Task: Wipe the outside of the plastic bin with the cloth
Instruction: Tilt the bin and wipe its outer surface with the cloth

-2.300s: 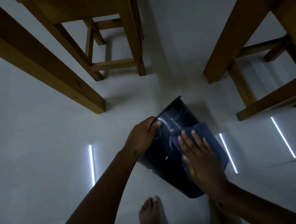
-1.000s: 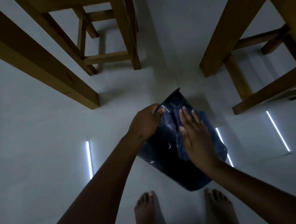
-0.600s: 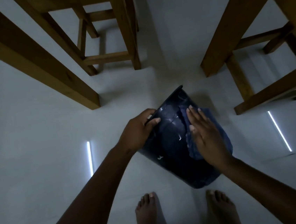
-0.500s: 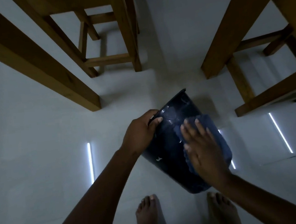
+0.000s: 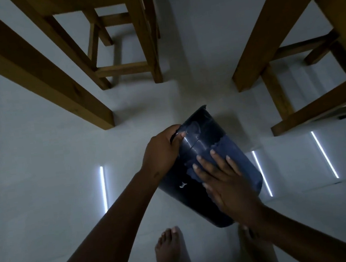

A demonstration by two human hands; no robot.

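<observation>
A dark blue plastic bin (image 5: 187, 195) is held tilted above the white floor, its rim pointing away from me toward the upper left. My left hand (image 5: 162, 150) grips the rim, thumb outside and fingers curled over the edge. A blue cloth (image 5: 234, 154) lies on the bin's upper side wall. My right hand (image 5: 224, 181) presses flat on the cloth with fingers spread. The bin's base is hidden behind my right wrist.
Wooden table and stool legs (image 5: 145, 39) stand ahead and at the left (image 5: 40, 76). More wooden furniture legs (image 5: 265, 42) stand at the right. My bare feet (image 5: 172, 252) are on the glossy white floor (image 5: 45, 187) below the bin.
My right hand has rubbed the cloth up and down the bin's side, now lower toward the base. The left hand has kept its hold on the rim.
</observation>
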